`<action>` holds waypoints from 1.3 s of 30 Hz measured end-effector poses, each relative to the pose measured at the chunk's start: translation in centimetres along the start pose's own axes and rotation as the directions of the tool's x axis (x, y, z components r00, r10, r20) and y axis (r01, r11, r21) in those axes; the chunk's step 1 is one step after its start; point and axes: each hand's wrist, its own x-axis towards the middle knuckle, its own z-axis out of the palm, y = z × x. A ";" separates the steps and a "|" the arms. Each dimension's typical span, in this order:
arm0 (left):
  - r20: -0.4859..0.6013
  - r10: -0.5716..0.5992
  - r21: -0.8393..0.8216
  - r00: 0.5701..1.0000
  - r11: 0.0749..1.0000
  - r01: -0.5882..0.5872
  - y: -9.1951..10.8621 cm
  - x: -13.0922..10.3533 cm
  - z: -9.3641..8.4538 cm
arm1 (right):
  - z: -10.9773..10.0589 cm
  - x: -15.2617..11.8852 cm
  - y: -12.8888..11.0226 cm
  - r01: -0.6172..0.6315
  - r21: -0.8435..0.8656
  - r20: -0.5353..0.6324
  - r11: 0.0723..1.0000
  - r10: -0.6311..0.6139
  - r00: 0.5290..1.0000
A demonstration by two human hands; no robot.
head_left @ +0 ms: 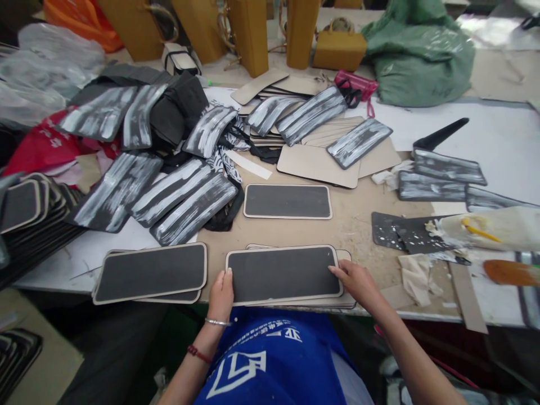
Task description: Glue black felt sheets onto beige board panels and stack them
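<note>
Blue apron [291, 365] filled bottom centre; my left fingers [228, 277] and right fingers [340, 271] gripped a dark panel [282, 273] at both ends; even pressure seemed best for squaring it.

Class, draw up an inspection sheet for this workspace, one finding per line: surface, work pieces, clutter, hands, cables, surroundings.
Surface: tan board on the table, with marks towards its right side.
Work pieces: light-edged dark panel atop other pieces; similar single panel beyond it; overlapping panels to the left.
Clutter: many white-streaked dark pieces, some overlapping; crumpled cloth at right.
Hands: left hand and right hand hold the light-edged dark panel at opposite ends.
Cables: nothing clearly seen.
Surroundings: mustard-coloured bags and a green plastic bag at the far side; clear plastic at upper left.
</note>
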 end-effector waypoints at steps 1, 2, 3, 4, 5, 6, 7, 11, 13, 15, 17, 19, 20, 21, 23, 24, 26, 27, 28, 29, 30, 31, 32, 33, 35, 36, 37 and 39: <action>-0.010 0.004 0.019 1.000 1.000 -0.004 0.0 0.0 0.0 | 0.1 0.1 0.0 0.003 0.000 -0.003 1.000 -0.003 1.000; -0.020 0.005 0.035 1.000 0.999 -0.005 0.0 0.0 0.1 | 0.1 0.1 0.0 0.006 -0.002 -0.004 1.000 -0.006 1.000; -0.027 0.007 0.046 1.000 0.999 -0.005 0.0 0.1 0.1 | 0.2 0.2 0.1 0.010 -0.005 -0.005 1.000 -0.010 1.000; -0.031 0.007 0.054 1.000 0.999 -0.006 0.0 0.1 0.1 | 0.2 0.2 0.1 0.014 -0.010 -0.007 1.000 -0.014 1.000; -0.029 0.010 0.060 1.000 0.998 -0.008 0.0 0.1 0.1 | 0.2 0.2 0.2 0.018 -0.014 -0.011 1.000 -0.018 1.000; -0.024 0.015 0.065 1.000 0.998 -0.014 0.0 0.2 0.1 | 0.2 0.3 0.2 0.021 -0.017 -0.016 1.000 -0.021 1.000; -0.017 0.021 0.069 1.000 0.997 -0.020 0.0 0.2 0.1 | 0.2 0.3 0.3 0.024 -0.018 -0.021 1.000 -0.024 0.999; -0.002 0.032 0.072 0.999 0.997 -0.031 0.3 0.3 0.1 | 0.6 0.3 0.3 0.030 -0.017 -0.040 0.999 -0.031 0.999; -0.005 0.043 0.092 0.999 0.995 -0.042 0.6 0.0 0.0 | 0.7 0.1 0.3 0.033 -0.003 -0.051 0.999 -0.033 0.998; -0.026 0.082 0.141 0.996 0.987 -0.078 1.3 -0.6 -0.3 | 0.5 -0.1 0.1 0.038 0.032 -0.051 0.999 -0.037 0.998; -0.070 0.141 0.202 0.987 0.971 -0.125 2.2 -1.0 -0.8 | -0.2 -0.3 -0.2 0.049 0.083 -0.043 0.995 -0.046 0.998; -0.117 0.197 0.241 0.973 0.957 -0.164 3.6 -0.9 -1.2 | -1.7 0.1 -0.8 0.087 0.147 -0.048 0.985 -0.081 0.996; -0.133 0.221 0.245 0.966 0.952 -0.184 4.5 -0.5 -1.3 | -2.6 0.7 -1.1 0.113 0.175 -0.059 0.978 -0.104 0.993; -0.142 0.243 0.240 0.959 0.949 -0.205 5.5 0.2 -1.3 | -3.6 1.5 -1.5 0.138 0.193 -0.073 0.971 -0.126 0.989; -0.136 0.286 0.214 0.949 0.943 -0.253 7.8 2.4 -0.7 | -5.4 3.9 -2.1 0.174 0.197 -0.110 0.965 -0.154 0.982; -0.127 0.305 0.200 0.944 0.940 -0.277 8.9 3.9 -0.2 | -6.2 5.4 -2.3 0.179 0.184 -0.126 0.967 -0.157 0.979; -0.101 0.334 0.207 0.937 0.928 -0.309 11.1 7.1 1.3 | -7.4 8.7 -2.5 0.177 0.153 -0.149 0.972 -0.155 0.977; -0.080 0.344 0.230 0.936 0.920 -0.318 12.0 8.7 2.0 | -7.7 10.3 -2.5 0.174 0.136 -0.154 0.975 -0.152 0.976; -0.058 0.351 0.257 0.935 0.910 -0.325 12.8 10.2 2.8 | -7.9 11.9 -2.5 0.167 0.116 -0.155 0.979 -0.148 0.977; -0.037 0.355 0.280 0.934 0.901 -0.331 13.4 11.5 3.5 | -8.0 13.3 -2.4 0.160 0.097 -0.154 0.982 -0.144 0.978; -0.017 0.358 0.299 0.934 0.893 -0.337 13.9 12.7 4.2 | -8.0 14.5 -2.3 0.153 0.082 -0.154 0.985 -0.139 0.978; -0.002 0.359 0.311 0.933 0.887 -0.340 14.3 13.8 4.7 | -8.0 15.5 -2.2 0.146 0.069 -0.156 0.987 -0.134 0.979; 0.010 0.358 0.320 0.934 0.884 -0.342 14.6 14.6 5.2 | -7.9 16.3 -2.1 0.141 0.064 -0.156 0.988 -0.130 0.979; 0.019 0.355 0.331 0.935 0.880 -0.341 14.8 15.2 5.5 | -7.7 16.9 -2.0 0.139 0.066 -0.155 0.988 -0.128 0.980; 0.033 0.345 0.354 0.938 0.873 -0.334 15.0 16.0 6.0 | -7.5 17.5 -1.9 0.134 0.072 -0.153 0.988 -0.122 0.981; 0.036 0.338 0.365 0.940 0.872 -0.327 15.1 16.0 6.0 | -7.5 17.6 -1.8 0.131 0.072 -0.153 0.989 -0.119 0.981; 0.043 0.335 0.372 0.941 0.869 -0.326 15.2 15.9 5.9 | -7.5 17.4 -1.7 0.136 0.076 -0.152 0.988 -0.124 0.981; 0.060 0.365 0.365 0.929 0.859 -0.361 15.2 14.6 5.5 | -7.6 16.6 -1.2 0.165 0.104 -0.150 0.981 -0.148 0.978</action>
